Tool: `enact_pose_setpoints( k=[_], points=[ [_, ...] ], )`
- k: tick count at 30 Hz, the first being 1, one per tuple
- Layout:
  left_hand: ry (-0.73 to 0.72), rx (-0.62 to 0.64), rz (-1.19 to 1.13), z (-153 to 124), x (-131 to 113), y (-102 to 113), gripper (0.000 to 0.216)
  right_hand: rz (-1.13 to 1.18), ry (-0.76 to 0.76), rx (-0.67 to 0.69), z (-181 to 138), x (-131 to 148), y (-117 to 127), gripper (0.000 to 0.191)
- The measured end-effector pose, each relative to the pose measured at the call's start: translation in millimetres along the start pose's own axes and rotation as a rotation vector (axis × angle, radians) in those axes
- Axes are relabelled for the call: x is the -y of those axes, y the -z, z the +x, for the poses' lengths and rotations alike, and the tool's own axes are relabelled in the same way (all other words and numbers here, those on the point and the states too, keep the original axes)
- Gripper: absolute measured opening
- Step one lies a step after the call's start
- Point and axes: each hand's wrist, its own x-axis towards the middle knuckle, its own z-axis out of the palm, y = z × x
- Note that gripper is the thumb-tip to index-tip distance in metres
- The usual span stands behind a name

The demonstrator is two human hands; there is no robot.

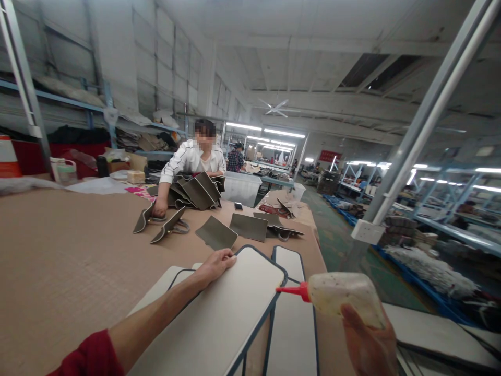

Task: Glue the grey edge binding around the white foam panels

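Note:
A white panel [235,308] with a dark blue edge and rounded corners lies at an angle in front of me. My left hand [217,265] is closed on its far left edge, fingers bent over the rim. My right hand [370,339] is wrapped round a clear squeeze bottle [340,292] of yellowish liquid, likely glue. The bottle is tilted sideways, and its red nozzle [293,291] touches or nearly touches the panel's right edge near the corner. More white panels lie beneath and beside it, including one on the right [291,334].
Across the brown-covered table [78,245] a co-worker [195,156] handles dark olive pieces with handles [168,224]. Flat olive pieces [248,227] and a phone [238,206] lie nearer. A metal post [415,141] with a socket box stands at the right, beyond the table edge.

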Motion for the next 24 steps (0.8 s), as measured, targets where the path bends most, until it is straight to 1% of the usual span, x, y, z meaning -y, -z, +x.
enact_pose_setpoints(
  k=[4,11,16,19,22,24],
  points=[
    [0.003,-0.005,-0.016,-3,-5,-2,0.039,-0.001,0.022,0.028,-2,-1,1,0.064],
    [0.008,-0.021,-0.048,5,-4,-6,0.043,-0.010,-0.025,0.031,-6,-2,2,0.071],
    [0.010,-0.009,-0.004,6,-11,-7,0.038,-0.040,-0.057,0.052,-11,0,3,0.069],
    [0.020,0.000,0.017,7,-14,-8,0.034,-0.045,-0.047,0.056,-13,-2,6,0.066],
    [0.035,-0.007,0.017,10,-14,-9,0.032,-0.046,-0.035,0.073,-15,-2,8,0.067],
    [0.042,-0.006,0.010,14,-12,-11,0.031,-0.057,-0.063,0.073,-18,-1,9,0.069]
  ],
)
